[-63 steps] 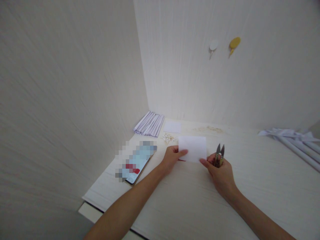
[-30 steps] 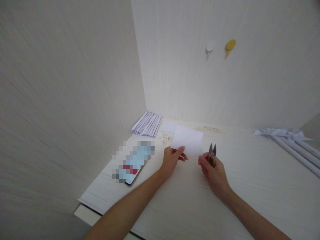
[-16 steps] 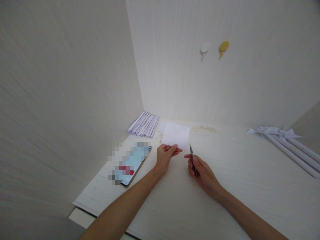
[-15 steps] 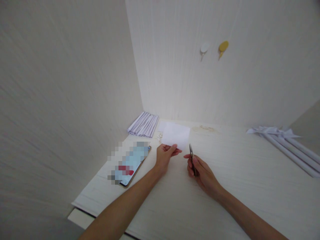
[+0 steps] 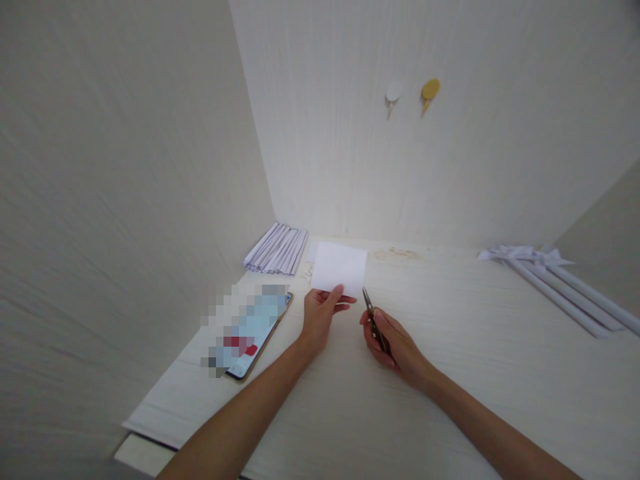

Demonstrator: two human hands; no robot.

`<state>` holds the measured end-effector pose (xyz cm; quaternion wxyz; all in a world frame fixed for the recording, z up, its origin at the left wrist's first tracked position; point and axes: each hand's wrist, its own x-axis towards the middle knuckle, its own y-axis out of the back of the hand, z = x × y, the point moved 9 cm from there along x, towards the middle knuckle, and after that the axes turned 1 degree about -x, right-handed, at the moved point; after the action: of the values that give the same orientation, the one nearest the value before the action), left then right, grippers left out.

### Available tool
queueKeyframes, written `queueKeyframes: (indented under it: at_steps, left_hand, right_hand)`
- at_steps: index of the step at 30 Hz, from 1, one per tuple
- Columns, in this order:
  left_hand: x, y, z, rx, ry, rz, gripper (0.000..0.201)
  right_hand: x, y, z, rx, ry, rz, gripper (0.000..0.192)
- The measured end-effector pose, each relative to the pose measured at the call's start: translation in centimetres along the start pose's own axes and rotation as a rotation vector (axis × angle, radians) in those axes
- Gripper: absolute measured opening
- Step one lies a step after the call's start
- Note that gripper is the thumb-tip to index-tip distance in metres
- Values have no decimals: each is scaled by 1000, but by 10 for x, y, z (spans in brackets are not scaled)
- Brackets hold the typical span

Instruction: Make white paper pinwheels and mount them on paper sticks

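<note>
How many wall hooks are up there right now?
2: a white hook and a yellow hook just right of it, both on the back wall above the table.

plain white paper (image 5: pixel 339 268), yellow hook (image 5: pixel 430 89)

Setting: a plain indoor corner used as a small paper-craft workstation, most likely a home or a modest workroom; the pictures do not settle which. A pale wood-grain table (image 5: pixel 450 373) fills the lower frame and butts against two walls of matching light panelling that meet left of centre. Two adhesive wall hooks, one white (image 5: pixel 393 93) and one yellow (image 5: pixel 429 89), sit high on the rear wall. A stack of folded paper strips (image 5: pixel 275 248) lies in the corner, rolled paper tubes (image 5: pixel 555 287) at right. A phone (image 5: pixel 250 330) rests at the table's left edge. No machinery or signage appears.
</note>
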<state>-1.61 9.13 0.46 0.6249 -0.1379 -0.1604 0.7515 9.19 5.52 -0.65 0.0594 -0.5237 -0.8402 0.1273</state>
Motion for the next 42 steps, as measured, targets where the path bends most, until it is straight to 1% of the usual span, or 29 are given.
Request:
queueKeyframes:
  at_steps: [3, 8, 16, 26, 33, 42]
  left_hand:
    - [-1, -1, 0, 24, -3, -6, 31]
    - [-2, -1, -5, 33, 12, 2, 32]
    - [-5, -10, 0, 117, -7, -73, 33]
    - [-5, -11, 2, 98, -25, -93, 31]
    - [-6, -12, 2, 77, -12, -100, 30]
    - [-5, -11, 1, 103, -19, -92, 30]
  right_hand:
    - [0, -2, 1, 8, -5, -29, 32]
    - [0, -1, 4, 3, -23, -42, 33]
    - [-2, 1, 4, 0, -37, -15, 32]
    - [-2, 2, 5, 43, -35, -16, 30]
    - [-1, 2, 5, 46, -36, -17, 31]
    - [-2, 2, 5, 35, -28, -26, 31]
